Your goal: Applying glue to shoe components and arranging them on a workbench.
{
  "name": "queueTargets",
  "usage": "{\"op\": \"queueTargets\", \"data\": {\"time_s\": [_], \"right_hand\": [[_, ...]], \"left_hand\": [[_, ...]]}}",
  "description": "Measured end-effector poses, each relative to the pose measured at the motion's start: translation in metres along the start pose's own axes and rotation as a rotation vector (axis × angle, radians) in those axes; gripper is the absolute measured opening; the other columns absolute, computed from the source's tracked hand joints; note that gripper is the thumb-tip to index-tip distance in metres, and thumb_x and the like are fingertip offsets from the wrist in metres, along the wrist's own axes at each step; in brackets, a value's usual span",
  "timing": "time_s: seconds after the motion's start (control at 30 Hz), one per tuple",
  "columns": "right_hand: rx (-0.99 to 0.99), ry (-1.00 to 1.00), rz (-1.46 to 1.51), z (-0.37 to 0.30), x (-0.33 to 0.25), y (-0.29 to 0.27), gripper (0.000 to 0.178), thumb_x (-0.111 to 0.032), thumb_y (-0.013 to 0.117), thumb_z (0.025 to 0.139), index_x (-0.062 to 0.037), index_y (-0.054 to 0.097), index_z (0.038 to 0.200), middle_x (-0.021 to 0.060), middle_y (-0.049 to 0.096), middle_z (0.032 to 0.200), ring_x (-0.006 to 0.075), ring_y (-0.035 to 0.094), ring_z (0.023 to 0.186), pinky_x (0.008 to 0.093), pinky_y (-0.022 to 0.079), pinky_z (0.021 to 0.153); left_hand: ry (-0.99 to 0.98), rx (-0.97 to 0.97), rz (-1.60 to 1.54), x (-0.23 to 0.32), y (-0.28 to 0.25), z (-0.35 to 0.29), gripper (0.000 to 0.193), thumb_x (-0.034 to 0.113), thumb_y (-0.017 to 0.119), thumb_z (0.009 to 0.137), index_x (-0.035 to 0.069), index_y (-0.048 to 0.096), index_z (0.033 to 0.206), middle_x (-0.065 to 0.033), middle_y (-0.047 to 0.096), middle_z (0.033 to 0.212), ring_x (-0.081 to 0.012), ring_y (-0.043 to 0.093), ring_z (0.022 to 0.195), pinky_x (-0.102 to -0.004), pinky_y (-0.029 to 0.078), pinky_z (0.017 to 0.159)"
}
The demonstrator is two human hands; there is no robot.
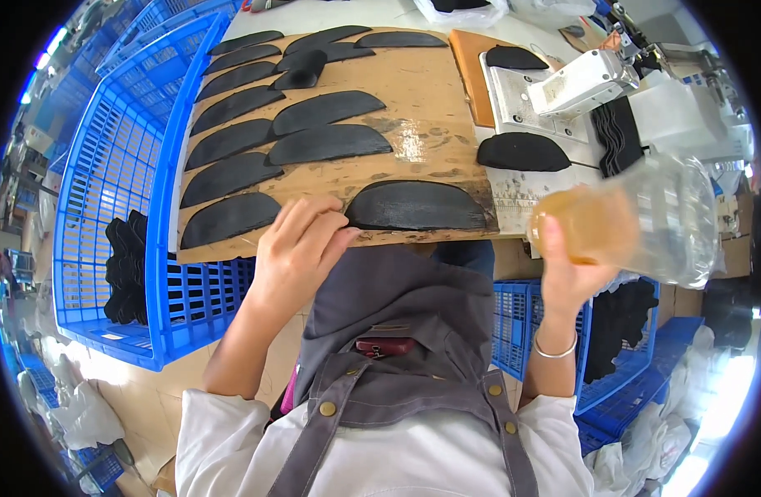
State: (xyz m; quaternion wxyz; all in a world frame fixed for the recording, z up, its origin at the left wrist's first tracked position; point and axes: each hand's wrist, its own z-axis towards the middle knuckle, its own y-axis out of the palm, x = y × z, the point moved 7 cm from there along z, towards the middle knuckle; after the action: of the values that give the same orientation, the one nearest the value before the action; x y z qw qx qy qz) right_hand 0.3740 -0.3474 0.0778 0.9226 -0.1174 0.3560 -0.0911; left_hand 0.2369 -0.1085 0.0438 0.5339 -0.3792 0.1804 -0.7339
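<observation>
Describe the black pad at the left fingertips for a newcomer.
Find the big tan board. At its near edge, right of the left hand, lies the black pad. No other pad on that edge lies right of the hand.

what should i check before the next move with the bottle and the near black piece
1. Near black piece lying flat on the brown board: ok.
2. It is apart from the other black pieces: ok.
3. Left hand at its left end: ok.
4. Right hand gripping the bottle: ok.
5. Bottle upright: not ok, tipped sideways.
6. Bottle steady: cannot tell, it is blurred.
</observation>
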Motion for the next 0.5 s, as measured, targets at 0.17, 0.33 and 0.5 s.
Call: {"op": "queueTargets", "data": {"time_s": [0.17, 0.33, 0.5], "right_hand": [[0.067, 0.119, 0.319, -0.002, 0.014, -0.021, 0.056, -0.015, 0.057, 0.079, 0.0019, 0.031, 0.126, 0.0232, 0.049, 0.111, 0.0327, 0.053, 0.101, 0.041, 0.044, 0.089], [0.032, 0.366, 0.702, -0.015, 0.027, -0.01, 0.069, -0.028, 0.063, 0.077, -0.0012, 0.027, 0.129, 0.0226, 0.051, 0.108, 0.0306, 0.055, 0.098, 0.0389, 0.045, 0.086], [-0.042, 0.407, 0.799, -0.02, 0.042, -0.01, 0.068, -0.035, 0.058, 0.079, -0.0015, 0.027, 0.13, 0.0211, 0.049, 0.11, 0.0305, 0.054, 0.099, 0.0399, 0.045, 0.086]], "left_hand": [[0.161, -0.074, 0.011, 0.035, 0.01, 0.033, 0.025, 0.013, 0.072, 0.059, 0.007, 0.055, 0.077, -0.0043, 0.052, 0.08, -0.0226, 0.051, 0.07, -0.0318, 0.042, 0.061], [0.189, -0.344, -0.077, 0.05, 0.047, 0.057, 0.027, 0.015, 0.072, 0.06, 0.006, 0.052, 0.077, -0.0055, 0.049, 0.08, -0.0244, 0.049, 0.076, -0.0344, 0.041, 0.068], [0.151, -0.396, -0.189, 0.041, 0.054, 0.068, 0.024, 0.013, 0.072, 0.062, 0.005, 0.053, 0.074, -0.0066, 0.052, 0.075, -0.0259, 0.049, 0.072, -0.0352, 0.042, 0.066]]}}
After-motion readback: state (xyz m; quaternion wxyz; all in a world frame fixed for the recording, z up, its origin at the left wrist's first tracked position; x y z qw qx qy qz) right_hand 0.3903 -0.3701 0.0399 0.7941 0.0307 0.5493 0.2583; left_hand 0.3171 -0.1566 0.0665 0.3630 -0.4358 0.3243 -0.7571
